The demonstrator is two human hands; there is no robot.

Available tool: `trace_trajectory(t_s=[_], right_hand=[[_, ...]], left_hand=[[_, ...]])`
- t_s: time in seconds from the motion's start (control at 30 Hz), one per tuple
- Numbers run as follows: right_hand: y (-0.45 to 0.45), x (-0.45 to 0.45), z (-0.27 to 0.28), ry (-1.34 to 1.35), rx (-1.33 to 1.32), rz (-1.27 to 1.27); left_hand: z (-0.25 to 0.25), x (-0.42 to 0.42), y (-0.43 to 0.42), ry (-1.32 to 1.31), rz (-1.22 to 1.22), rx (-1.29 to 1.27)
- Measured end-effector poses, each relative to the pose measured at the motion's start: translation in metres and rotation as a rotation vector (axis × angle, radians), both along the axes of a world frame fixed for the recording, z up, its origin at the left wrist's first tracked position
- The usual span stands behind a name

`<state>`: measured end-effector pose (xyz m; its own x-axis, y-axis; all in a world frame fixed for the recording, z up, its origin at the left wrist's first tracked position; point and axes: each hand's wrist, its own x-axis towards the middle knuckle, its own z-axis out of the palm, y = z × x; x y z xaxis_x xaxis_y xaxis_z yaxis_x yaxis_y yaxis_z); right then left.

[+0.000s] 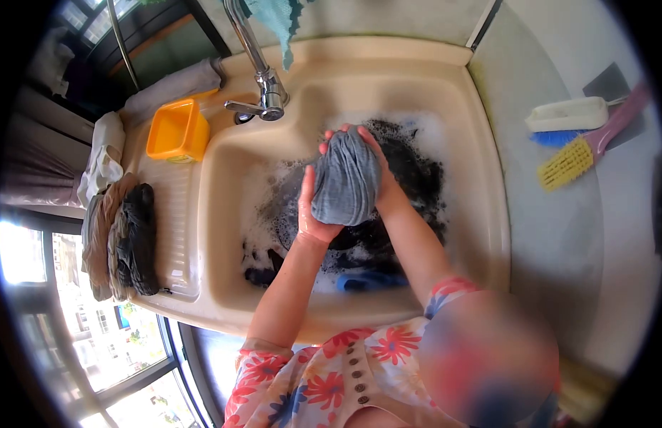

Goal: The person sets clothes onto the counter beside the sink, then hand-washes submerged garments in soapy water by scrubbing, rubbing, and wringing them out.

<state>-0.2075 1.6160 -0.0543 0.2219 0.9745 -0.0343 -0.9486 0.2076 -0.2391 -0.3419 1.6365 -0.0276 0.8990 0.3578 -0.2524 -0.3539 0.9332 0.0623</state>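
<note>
A bunched grey cloth point(347, 178) is held up over the sink basin between both hands. My left hand point(317, 214) cups its lower left side, thumb up along the edge. On the upper right, my right hand point(383, 171) wraps round it, with fingertips showing at the top. Beneath the hands, dark clothes point(416, 178) lie in sudsy water in the beige sink point(224, 271). A blue item point(371, 281) is in the water near the front of the basin.
The chrome faucet point(272, 96) stands behind the basin. On the left ledge are a yellow container point(178, 132), folded dark clothes point(137, 239) and a white cloth point(104, 153). A yellow brush point(567, 164) and a white brush point(570, 114) hang at the right wall.
</note>
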Motion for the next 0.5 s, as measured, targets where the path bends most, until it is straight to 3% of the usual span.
trace_trajectory(t_s=[0.13, 0.17, 0.27, 0.3, 0.4, 0.5], right_hand=[[-0.006, 0.011, 0.011, -0.265, -0.287, 0.045], [-0.007, 0.007, 0.007, -0.189, -0.310, 0.056], [0.001, 0.007, -0.047, -0.227, -0.443, 0.013], [-0.002, 0.000, -0.041, -0.339, -0.637, -0.033], [0.002, -0.008, -0.036, -0.426, -0.811, -0.131], [-0.002, -0.010, -0.039, -0.361, -0.588, -0.108]], left_hand=[[-0.004, -0.002, -0.001, 0.379, -0.177, 0.738], [-0.013, 0.000, 0.002, 0.486, -0.186, 0.906], [-0.028, 0.001, 0.001, 1.056, -0.225, 1.700], [-0.032, 0.000, 0.000, 1.139, -0.235, 1.773], [-0.039, -0.002, 0.002, 1.390, -0.260, 1.993], [-0.050, -0.006, 0.009, 1.383, -0.064, 2.238]])
